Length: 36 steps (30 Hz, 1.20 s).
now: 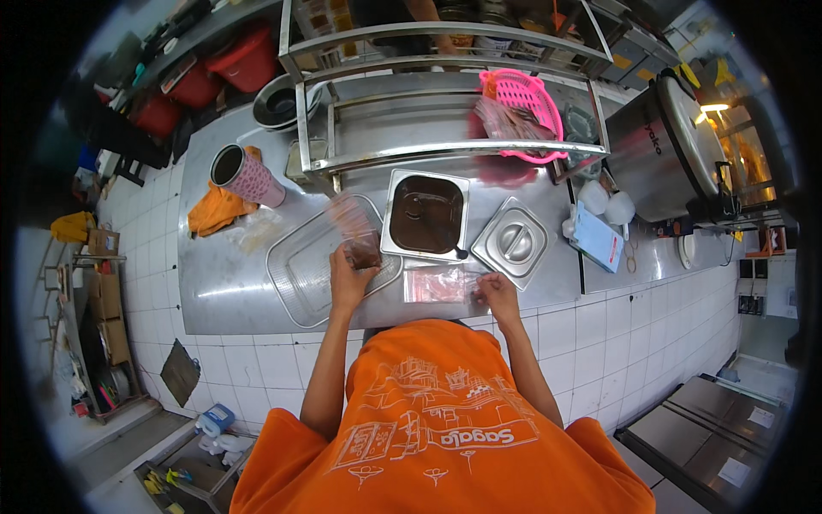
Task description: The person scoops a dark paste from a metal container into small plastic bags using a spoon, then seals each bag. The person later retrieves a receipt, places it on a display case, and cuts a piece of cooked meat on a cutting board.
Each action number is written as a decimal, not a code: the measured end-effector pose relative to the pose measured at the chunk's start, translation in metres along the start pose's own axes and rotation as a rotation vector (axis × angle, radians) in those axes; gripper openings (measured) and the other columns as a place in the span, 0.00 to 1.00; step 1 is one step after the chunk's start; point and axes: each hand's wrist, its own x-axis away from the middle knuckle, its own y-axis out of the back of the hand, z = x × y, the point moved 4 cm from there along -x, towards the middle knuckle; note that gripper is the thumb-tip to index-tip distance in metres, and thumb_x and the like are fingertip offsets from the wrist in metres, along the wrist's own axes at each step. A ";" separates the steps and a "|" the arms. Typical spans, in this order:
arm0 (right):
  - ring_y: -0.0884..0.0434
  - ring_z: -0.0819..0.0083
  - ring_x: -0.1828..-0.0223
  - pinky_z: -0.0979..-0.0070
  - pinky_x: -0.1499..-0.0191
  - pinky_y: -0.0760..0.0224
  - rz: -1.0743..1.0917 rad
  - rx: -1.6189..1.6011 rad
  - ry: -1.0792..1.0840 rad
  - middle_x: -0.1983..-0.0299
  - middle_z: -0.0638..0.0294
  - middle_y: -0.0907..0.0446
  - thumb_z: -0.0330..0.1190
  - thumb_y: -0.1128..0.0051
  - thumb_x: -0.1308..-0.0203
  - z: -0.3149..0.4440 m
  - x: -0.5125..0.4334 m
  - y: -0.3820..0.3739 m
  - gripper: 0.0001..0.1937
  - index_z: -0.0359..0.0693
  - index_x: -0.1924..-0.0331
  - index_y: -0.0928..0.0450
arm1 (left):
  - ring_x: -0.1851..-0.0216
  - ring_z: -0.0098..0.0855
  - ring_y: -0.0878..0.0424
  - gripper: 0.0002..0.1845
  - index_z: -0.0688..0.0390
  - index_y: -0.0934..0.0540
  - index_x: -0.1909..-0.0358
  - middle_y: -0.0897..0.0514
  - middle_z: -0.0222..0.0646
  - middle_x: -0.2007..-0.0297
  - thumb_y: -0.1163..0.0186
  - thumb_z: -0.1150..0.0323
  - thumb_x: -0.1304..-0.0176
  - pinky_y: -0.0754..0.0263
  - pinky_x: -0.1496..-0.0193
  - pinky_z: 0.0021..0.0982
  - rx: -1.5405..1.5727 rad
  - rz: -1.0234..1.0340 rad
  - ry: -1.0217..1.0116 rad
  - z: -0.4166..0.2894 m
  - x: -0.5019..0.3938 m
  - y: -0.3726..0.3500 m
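My left hand (349,277) grips a small clear plastic bag with dark brown sauce (363,252) in its lower part. The bag's upper part is blurred, above a wire-mesh tray (300,273). At the table's front edge lie flat clear plastic bags (434,284) with a reddish tint. My right hand (498,297) is at their right edge, fingers curled close together; whether they pinch the film cannot be told. Between and beyond my hands stands a square steel pan of dark brown sauce (424,212), a dark-tipped handle (461,254) at its rim. A steel lid (514,243) lies to its right.
A patterned pink tumbler (253,180) and orange cloth (218,209) are at left. Behind the pan, a steel rack (449,149) bears a pink basket (523,96) with filled packets. A large steel cooker (661,148) and light-blue box (597,236) stand right. A person's arm (433,22) shows beyond the rack.
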 end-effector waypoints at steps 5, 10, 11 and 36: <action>0.21 0.80 0.71 0.82 0.70 0.28 -0.016 0.122 0.144 0.72 0.65 0.20 0.32 0.37 0.36 0.021 0.005 0.010 0.08 0.38 0.65 0.25 | 0.47 0.52 0.25 0.46 0.67 0.37 0.36 0.28 0.52 0.46 0.22 0.65 0.54 0.28 0.44 0.43 -0.082 -0.059 -0.002 -0.002 -0.006 0.000; 0.27 0.83 0.75 0.82 0.72 0.34 -0.056 0.182 0.240 0.76 0.68 0.24 0.31 0.35 0.36 0.046 0.007 0.011 0.11 0.38 0.69 0.27 | 0.42 0.56 0.27 0.48 0.69 0.38 0.35 0.28 0.56 0.42 0.22 0.62 0.54 0.30 0.41 0.46 -0.087 -0.134 -0.034 -0.003 -0.010 -0.003; 0.29 0.84 0.76 0.82 0.72 0.35 -0.056 0.170 0.247 0.76 0.69 0.25 0.31 0.35 0.36 0.050 0.008 0.011 0.11 0.37 0.69 0.27 | 0.41 0.56 0.27 0.49 0.70 0.40 0.34 0.29 0.57 0.40 0.22 0.60 0.53 0.30 0.39 0.45 -0.107 -0.132 -0.017 -0.003 -0.010 -0.005; 0.22 0.82 0.73 0.83 0.71 0.29 0.261 -0.084 0.221 0.71 0.65 0.23 0.29 0.41 0.32 0.132 0.050 -0.048 0.08 0.39 0.67 0.29 | 0.63 0.32 0.20 0.21 0.62 0.21 0.55 0.19 0.36 0.59 0.25 0.73 0.50 0.23 0.59 0.30 0.360 0.147 -0.567 -0.165 0.080 -0.017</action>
